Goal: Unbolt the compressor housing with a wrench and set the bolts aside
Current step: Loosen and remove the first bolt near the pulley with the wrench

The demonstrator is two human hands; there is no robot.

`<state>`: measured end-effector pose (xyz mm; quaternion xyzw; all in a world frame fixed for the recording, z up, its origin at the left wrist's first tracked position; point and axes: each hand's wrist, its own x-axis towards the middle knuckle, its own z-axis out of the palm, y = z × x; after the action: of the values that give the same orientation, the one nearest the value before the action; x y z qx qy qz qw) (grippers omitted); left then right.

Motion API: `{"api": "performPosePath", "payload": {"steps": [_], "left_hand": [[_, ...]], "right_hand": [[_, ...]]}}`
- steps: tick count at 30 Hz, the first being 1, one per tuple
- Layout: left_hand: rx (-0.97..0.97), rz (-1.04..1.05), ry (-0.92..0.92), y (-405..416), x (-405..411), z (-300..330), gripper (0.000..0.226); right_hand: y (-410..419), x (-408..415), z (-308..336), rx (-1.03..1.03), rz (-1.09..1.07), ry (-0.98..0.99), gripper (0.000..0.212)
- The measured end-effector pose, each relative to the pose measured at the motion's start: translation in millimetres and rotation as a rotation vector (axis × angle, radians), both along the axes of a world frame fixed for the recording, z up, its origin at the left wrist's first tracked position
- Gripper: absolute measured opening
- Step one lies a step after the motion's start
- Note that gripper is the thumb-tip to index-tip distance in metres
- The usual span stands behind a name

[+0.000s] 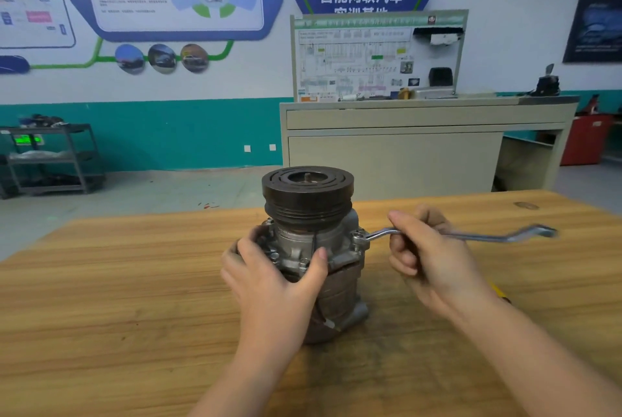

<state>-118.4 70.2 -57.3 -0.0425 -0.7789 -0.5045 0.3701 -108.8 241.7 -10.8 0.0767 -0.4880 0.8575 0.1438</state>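
Observation:
The compressor (313,241) stands upright on the wooden table (134,282), its dark pulley (308,187) on top and its grey metal housing below. My left hand (276,278) grips the housing from the front left, thumb on the front face. A silver offset ring wrench (471,236) sits with its ring end on a bolt (358,237) at the housing's right flange. My right hand (430,258) grips the wrench shaft close to that end. The wrench's far end sticks out to the right. More bolts (274,255) show on the front flange.
A yellow object (499,292) peeks out from behind my right wrist on the table. Beyond the table stand a beige cabinet (404,147) with a wiring display board, a grey shelf cart (54,157) at the left and a red cabinet (585,137) at the right.

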Motion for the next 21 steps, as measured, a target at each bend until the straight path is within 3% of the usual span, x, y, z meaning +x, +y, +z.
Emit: {"api": "performPosePath", "payload": {"steps": [5, 7, 9, 11, 13, 15, 17, 19, 21], "left_hand": [[0.014, 0.011, -0.005, 0.8, 0.9, 1.6, 0.097], [0.005, 0.014, -0.013, 0.0, 0.0, 0.5, 0.097], [0.011, 0.025, -0.026, -0.5, -0.9, 0.0, 0.091], [0.018, 0.025, -0.034, 0.5, -0.4, 0.8, 0.088], [0.022, 0.021, -0.034, 1.5, 0.6, 2.0, 0.087], [0.022, 0.020, -0.034, 1.1, 0.9, 1.8, 0.084], [0.015, 0.022, -0.027, 0.3, 0.7, 1.7, 0.082], [0.013, 0.019, -0.021, -0.2, 0.9, 2.2, 0.080], [0.011, 0.020, -0.018, 0.0, 1.6, 2.8, 0.082]], "right_hand": [[11.9, -37.8, 12.5, -0.225, 0.519, -0.307, 0.024], [12.5, -43.1, 18.4, -0.439, 0.524, -0.259, 0.028], [14.7, -43.7, 21.3, -0.513, 0.337, -0.134, 0.024], [14.6, -36.3, 21.4, -0.316, 0.139, 0.005, 0.023], [9.6, -27.7, 14.9, 0.026, 0.025, 0.136, 0.020], [4.8, -19.4, 6.6, 0.367, -0.058, 0.221, 0.034], [-0.1, -12.8, 2.1, 0.683, -0.135, 0.264, 0.035], [-1.0, -10.4, 0.1, 0.825, -0.174, 0.301, 0.033], [-0.5, -11.4, -0.5, 0.808, -0.163, 0.302, 0.033]]}}
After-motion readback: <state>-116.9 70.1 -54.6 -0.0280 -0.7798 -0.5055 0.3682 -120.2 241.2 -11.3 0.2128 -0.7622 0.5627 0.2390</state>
